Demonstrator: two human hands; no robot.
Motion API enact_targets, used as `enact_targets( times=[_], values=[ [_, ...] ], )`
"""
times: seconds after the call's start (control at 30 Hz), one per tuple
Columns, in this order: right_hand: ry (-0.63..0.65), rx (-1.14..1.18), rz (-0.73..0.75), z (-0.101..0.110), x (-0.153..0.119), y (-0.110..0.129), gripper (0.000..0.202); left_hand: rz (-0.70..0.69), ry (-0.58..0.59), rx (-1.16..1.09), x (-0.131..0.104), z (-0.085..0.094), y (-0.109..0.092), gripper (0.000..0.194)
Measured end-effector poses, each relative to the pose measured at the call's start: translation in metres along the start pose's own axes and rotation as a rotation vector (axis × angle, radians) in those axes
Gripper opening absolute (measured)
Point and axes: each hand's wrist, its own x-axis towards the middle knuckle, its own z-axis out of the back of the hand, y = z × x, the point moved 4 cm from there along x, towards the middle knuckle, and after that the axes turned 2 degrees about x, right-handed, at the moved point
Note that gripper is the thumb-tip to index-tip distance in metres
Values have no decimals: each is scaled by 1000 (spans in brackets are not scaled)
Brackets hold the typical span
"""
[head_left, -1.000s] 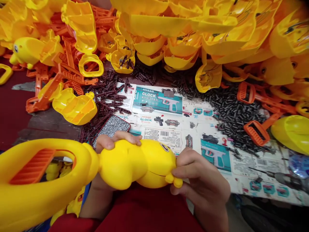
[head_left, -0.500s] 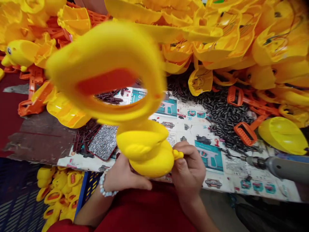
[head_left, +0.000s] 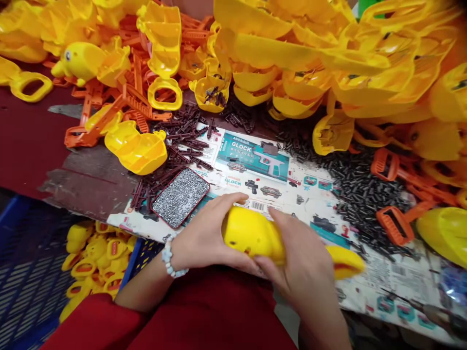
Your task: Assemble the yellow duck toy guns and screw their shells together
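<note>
A yellow plastic duck toy (head_left: 253, 233) is held low over the near edge of the table, lying on its side with small holes in its surface. My left hand (head_left: 202, 238) wraps round its left end, thumb below and fingers above. From the other side my right hand (head_left: 304, 257) grips the body, covering its middle. The toy's loop handle (head_left: 350, 262) sticks out to the right beyond that hand. Left of the hands lies a shallow tray of small silver screws (head_left: 181, 198).
Stacked yellow shells (head_left: 292, 53) line the back. Orange handle parts (head_left: 396, 226) and black pins (head_left: 379, 194) lie right; dark red parts (head_left: 189, 131) lie centre-left. A power screwdriver (head_left: 434, 311) is at lower right. A blue crate (head_left: 22, 272) with finished-looking yellow toys (head_left: 95, 262) stands lower left.
The toy has come down from upright and turned, its handle now pointing right. My right hand has moved from the small knob onto the body. The view has shifted.
</note>
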Motion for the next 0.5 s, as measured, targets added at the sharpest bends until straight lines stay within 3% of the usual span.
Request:
enact_targets(
  times=[0.1,0.23,0.5],
  values=[
    [6,-68,25,-23,11,-9,41,56,30,-210,-7,-7,19,90],
    [-48,-7,-55,-25,5,-15,25,103,76,-275,-13,-7,27,86],
    [73,74,-348,-24,16,-31,37,124,86,-300,0,-3,28,70]
  ],
)
